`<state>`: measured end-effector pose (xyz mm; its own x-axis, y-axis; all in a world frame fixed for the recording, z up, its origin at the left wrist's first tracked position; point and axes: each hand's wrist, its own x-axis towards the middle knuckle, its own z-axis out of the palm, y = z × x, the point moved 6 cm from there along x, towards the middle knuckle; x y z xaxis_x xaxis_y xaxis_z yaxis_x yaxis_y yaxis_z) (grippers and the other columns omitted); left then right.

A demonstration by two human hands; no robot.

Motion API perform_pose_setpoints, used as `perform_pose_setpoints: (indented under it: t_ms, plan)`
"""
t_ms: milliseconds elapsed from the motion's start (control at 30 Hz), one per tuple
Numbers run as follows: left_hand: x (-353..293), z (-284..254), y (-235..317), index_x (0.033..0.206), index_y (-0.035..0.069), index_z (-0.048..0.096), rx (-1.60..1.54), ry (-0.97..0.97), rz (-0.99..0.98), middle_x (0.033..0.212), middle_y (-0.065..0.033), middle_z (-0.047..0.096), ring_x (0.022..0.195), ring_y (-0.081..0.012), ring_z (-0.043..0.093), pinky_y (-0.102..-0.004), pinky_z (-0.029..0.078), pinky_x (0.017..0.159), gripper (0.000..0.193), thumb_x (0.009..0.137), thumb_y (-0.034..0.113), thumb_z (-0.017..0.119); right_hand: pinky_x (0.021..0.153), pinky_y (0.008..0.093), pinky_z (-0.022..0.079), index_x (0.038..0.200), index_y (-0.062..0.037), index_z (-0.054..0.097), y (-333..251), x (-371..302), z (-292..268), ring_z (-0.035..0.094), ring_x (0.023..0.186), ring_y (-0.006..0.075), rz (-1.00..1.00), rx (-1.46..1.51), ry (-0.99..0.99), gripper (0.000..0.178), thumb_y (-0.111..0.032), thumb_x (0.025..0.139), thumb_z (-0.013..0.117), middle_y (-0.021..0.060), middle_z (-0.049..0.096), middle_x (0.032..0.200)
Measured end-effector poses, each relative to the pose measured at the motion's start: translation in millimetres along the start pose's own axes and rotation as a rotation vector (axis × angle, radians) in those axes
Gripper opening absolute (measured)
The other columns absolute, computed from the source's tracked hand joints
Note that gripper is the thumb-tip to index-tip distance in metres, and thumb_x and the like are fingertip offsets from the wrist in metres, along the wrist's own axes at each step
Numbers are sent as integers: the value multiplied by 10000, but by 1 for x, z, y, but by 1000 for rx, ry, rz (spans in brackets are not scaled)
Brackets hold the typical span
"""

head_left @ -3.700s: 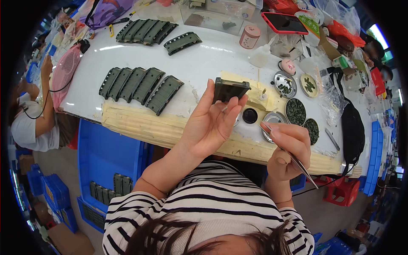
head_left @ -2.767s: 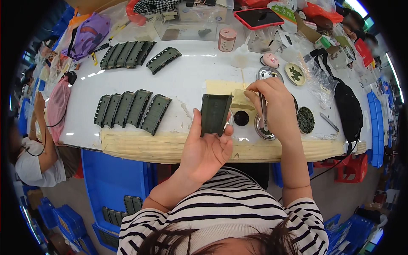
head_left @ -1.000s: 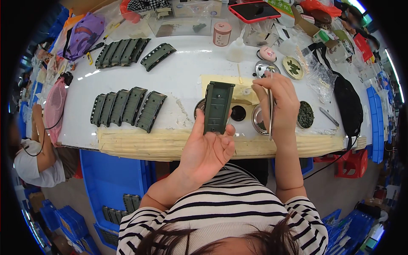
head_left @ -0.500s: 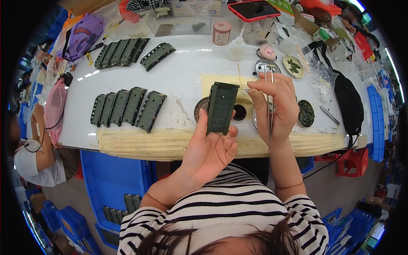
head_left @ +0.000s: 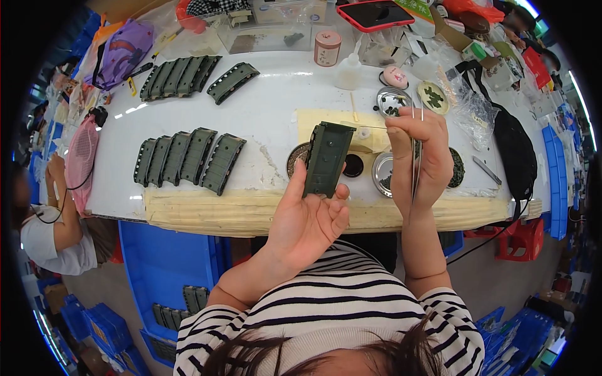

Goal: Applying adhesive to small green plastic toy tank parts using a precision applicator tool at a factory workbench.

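My left hand [head_left: 307,232] holds a dark green, rectangular plastic part [head_left: 329,156] upright above the table's front edge, gripping its lower end between thumb and fingers. Metal tweezers [head_left: 417,160] stand upright in my closed right hand [head_left: 426,156]. From its thumb and fingertip a thin metal rod [head_left: 371,128] points left at the part's top right corner; whether it touches cannot be made out. Behind the hands are a round dish of small grains [head_left: 295,160], a small dark pot [head_left: 353,165] and a metal dish with green bits [head_left: 381,172].
Similar green parts [head_left: 182,156] lie in a row at left, with another row [head_left: 179,78] behind. A squeeze bottle [head_left: 348,72], pink canister [head_left: 327,48] and red-framed phone [head_left: 375,15] stand farther back. A blade-like tool [head_left: 486,170] lies right; a blue bin [head_left: 169,263] sits below.
My right hand has moved a little right with the tweezers and rod, drawing away from the part and uncovering the metal dish. The green part has turned slightly in my left hand.
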<state>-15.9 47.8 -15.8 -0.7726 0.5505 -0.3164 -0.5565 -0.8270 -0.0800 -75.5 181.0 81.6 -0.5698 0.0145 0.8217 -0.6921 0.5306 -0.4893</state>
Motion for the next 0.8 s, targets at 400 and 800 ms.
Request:
perform_pose_setpoints:
  t_ms: [400,800]
  plan:
    - [-21,9,36,1247,95,303,723,-85,671,1180,-173,576,1040,-254,625,-433,519,946,432,911,-42,539,754,361,468,857,-39,661,26,-12,20,587,887,286,-18,-243,-284,148,-41,727,732,84,634,796]
    - [-20,-3,24,1196,156,296,667,-283,793,1252,-182,550,1110,-299,592,-493,476,988,309,974,40,477,788,353,465,953,-31,666,-16,-18,-3,586,871,304,92,139,-248,312,-98,681,804,117,640,871]
